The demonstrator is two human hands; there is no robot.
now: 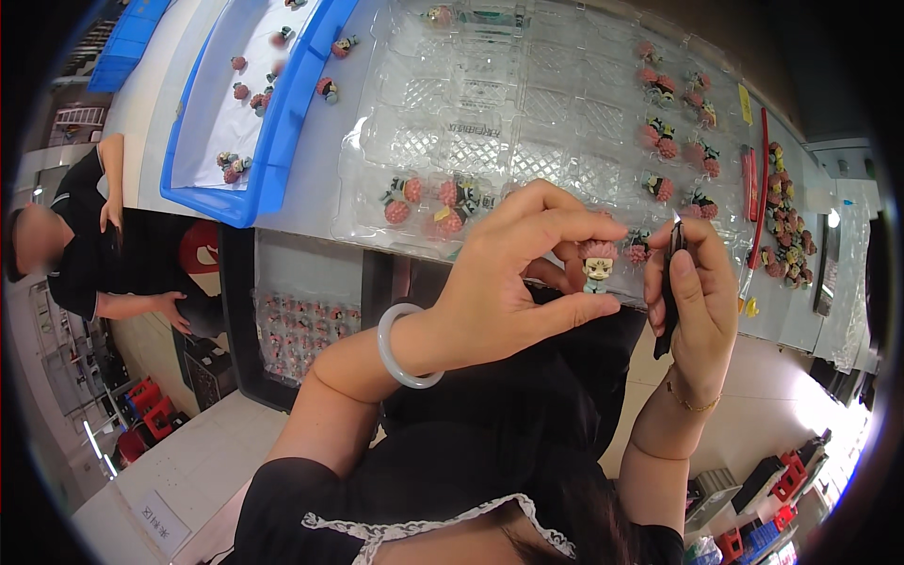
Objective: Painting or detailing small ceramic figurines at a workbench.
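— Pale floor and a white counter (311,202) made up the scene, with the counter running just beyond the hands. What sat closest?

— Nearest were the person's own forearms, coming up from the lower edge. The left hand (504,282) wore a pale bangle (403,348) at the wrist. Its thumb and forefinger were pinched on a small figurine (597,265) with pink hair, held upright between the two hands, above the lap and short of the counter's edge.

— And the right hand (695,301)?

— It was closed round a thin dark tool (670,282), probably tweezers, gripped upright with the tip pointing up, just beside the figurine. A thin gold bracelet (692,405) circled that wrist.

— What lay past the hands?

— Just beyond them lay a clear plastic tray (527,113) with many moulded pockets. More pink-haired figurines (428,202) filled pockets just beyond the left hand, and others (673,132) stood along the tray's side beyond the right hand. Further out from the right hand a heap of the same figurines (782,231) lay on the counter beside a red rod (761,188).

— Anything further left?

— Well beyond the left hand was a blue tray (273,160) with a few figurines scattered in it. Off to that side, another person in black (89,259) was seated below the counter's level.
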